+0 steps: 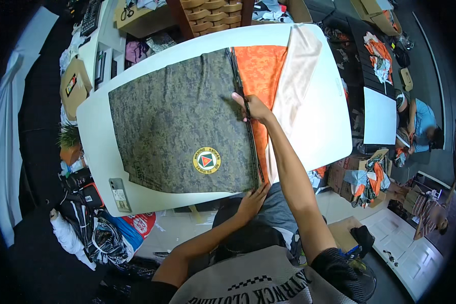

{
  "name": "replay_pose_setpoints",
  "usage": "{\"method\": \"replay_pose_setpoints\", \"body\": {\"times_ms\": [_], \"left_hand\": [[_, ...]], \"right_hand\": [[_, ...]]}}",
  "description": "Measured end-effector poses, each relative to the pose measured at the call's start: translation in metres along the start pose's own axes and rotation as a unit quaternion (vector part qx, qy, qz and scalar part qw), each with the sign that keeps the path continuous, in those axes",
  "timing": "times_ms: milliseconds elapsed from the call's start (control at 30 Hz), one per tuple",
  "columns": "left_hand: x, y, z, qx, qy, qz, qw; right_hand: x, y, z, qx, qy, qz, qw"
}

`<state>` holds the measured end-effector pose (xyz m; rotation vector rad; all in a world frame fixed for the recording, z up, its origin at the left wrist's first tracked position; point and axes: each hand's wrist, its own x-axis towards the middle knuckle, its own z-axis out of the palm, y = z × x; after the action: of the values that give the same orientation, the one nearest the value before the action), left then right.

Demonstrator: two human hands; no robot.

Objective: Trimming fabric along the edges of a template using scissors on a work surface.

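A dark green camouflage-print cloth (172,111) with a round yellow emblem (206,160) lies spread on the white table. A black strip (252,147) runs along its right edge, beside orange cloth (261,63) and pale pink satiny cloth (299,66). My right hand (257,109) reaches over the strip near its middle, closed round something black; whether it is the strip or a tool I cannot make out. At the near edge of the table, my left hand (253,201) lies with fingers stretched out, touching the strip's lower end.
A phone (119,195) lies near the white table's (334,121) left corner. A woven-back chair (213,17) stands against the far side. Cardboard boxes of cloth (365,177) sit to the right. Farther right, a person in blue (423,124) bends over cloth.
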<state>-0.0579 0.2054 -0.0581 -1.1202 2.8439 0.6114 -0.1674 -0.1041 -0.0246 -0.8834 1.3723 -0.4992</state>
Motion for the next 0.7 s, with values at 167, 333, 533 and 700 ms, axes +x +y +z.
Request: {"method": "replay_pose_setpoints", "body": {"times_ms": [167,333,533,700], "left_hand": [[0.001,-0.002,-0.011,0.003,0.022,0.013,1.0],[0.001,-0.004,-0.013,-0.023,0.022,0.009,0.999],[0.003,-0.004,-0.01,-0.04,0.023,0.006,0.999],[0.003,-0.004,-0.012,-0.057,0.046,0.004,0.997]], "right_hand": [[0.012,-0.001,-0.001,0.019,0.009,0.009,1.0],[0.017,-0.003,0.002,0.011,0.015,0.0,1.0],[0.022,-0.01,0.001,0.021,0.022,-0.006,1.0],[0.028,-0.013,-0.001,0.014,0.026,-0.016,0.999]]}}
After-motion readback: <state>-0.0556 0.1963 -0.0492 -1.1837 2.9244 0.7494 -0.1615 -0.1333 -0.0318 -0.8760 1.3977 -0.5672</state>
